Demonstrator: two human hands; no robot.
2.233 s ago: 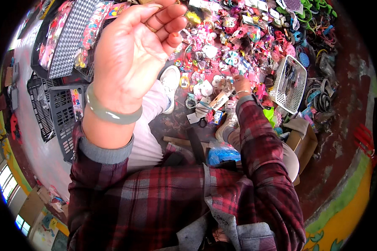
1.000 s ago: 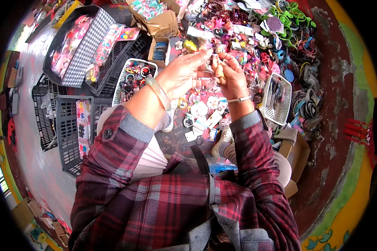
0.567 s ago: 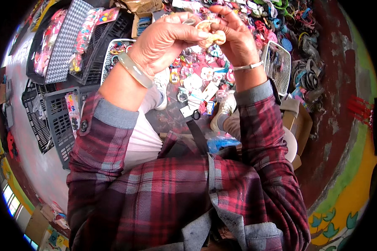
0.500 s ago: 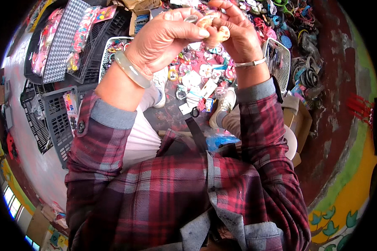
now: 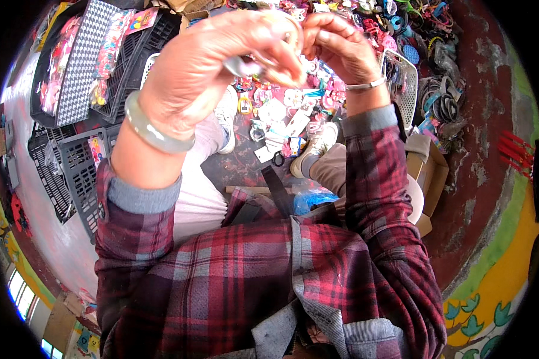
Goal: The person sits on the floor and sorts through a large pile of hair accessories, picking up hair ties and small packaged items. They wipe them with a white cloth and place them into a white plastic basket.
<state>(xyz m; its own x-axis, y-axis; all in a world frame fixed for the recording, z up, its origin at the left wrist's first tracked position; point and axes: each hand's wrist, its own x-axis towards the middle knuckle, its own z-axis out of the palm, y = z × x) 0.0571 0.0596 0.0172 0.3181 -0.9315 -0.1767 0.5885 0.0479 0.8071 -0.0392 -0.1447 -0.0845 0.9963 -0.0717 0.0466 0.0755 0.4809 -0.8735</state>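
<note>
My left hand (image 5: 206, 63) is raised high and turned over, smeared by motion. Its fingers are curled round a cream, patterned hair scrunchie (image 5: 292, 76), mostly hidden behind them. A silvery ring and a pale bangle (image 5: 154, 133) are on this hand and wrist. Beside it, my right hand (image 5: 346, 52) has bent fingers, with the tips closed at the scrunchie's right edge. Its wrist wears a thin silvery bracelet (image 5: 366, 84). Below both hands, small hair accessories and white cards (image 5: 274, 110) lie on the dark floor between my shoes.
White perforated baskets (image 5: 408, 81) stand on both sides of the pile. Dark crates (image 5: 78, 161) and a checked-edge tray (image 5: 78, 66) with packaged goods are at left. Headbands (image 5: 443, 107) heap at far right, above an open cardboard box (image 5: 426, 173). A blue plastic bag (image 5: 311, 197) lies near my lap.
My left hand has risen closer to the camera and rolled over, bringing the scrunchie with it. My right hand has shifted slightly right and down, its fingers lying at the scrunchie's edge.
</note>
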